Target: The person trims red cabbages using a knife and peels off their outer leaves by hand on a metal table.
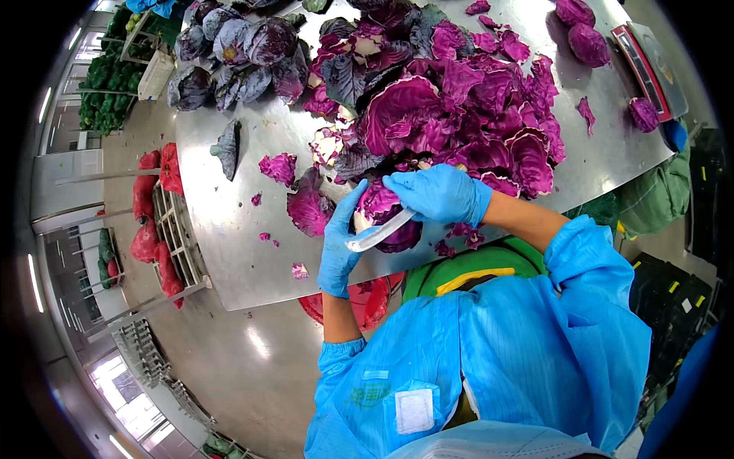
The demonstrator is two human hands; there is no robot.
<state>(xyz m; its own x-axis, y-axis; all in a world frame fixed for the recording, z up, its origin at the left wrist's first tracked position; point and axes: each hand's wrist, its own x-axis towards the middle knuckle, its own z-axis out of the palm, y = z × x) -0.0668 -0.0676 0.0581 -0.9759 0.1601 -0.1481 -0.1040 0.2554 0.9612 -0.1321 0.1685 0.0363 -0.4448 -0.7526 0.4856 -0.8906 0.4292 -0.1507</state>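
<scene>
- Round purple cabbage head with pale streaks (380,199): between the two hands, near the person's edge of the steel surface (237,260). Roughly ball-shaped, no clear long axis; pale patch faces left, next to the left palm. Resting on surface or lifted: can't tell.
- Left hand, blue glove (342,246): cupped on the head's left side, thumb side up, gripping; some fingers hidden.
- Right hand, blue glove (442,196): closed on the handle end of a curved silver knife (388,229), at the head's right/upper side. Handle itself hidden in the fist.
- Key relation: blade's long axis slants from right fist down-left toward the person, crossing in front of the head; tip end overlaps left palm in view. Blade touching head or glove: can't tell.
- Hands close, small gap between fingertips; both right at the head, neither clearly nearer.
- Heap of loose magenta cabbage leaves (466,103): beyond the hands, mostly right; right hand nearer.
- Single curled purple-red leaf (310,212): just left of left hand.
- Dark bluish-purple whole cabbages (237,50): far left corner, well apart from both hands.
</scene>
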